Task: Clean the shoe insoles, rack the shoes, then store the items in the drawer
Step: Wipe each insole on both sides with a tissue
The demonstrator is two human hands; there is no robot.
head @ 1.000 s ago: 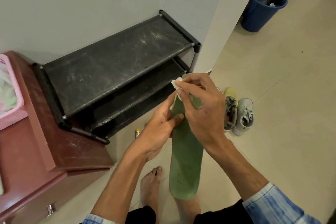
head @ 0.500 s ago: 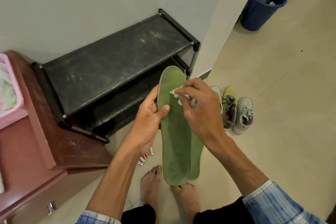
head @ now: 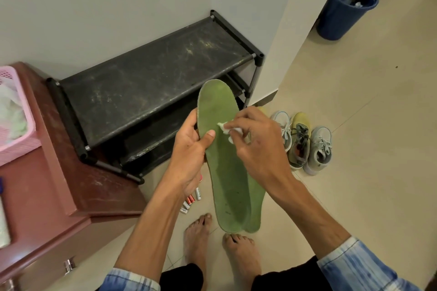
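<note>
My left hand grips the green insole by its edge, thumb curled over the face, toe end up, in front of the rack. A second insole lies just behind it. My right hand pinches a white wipe against the insole's upper half. The shoes stand on the floor beside the rack, and batteries lie near my feet.

Bright, soft, even light; the floor glows palest toward upper right. Shadows are faint, darkest under the rack. Wide-angle distortion bends the edges. Focus is sharp, slightly soft at corners.
</note>
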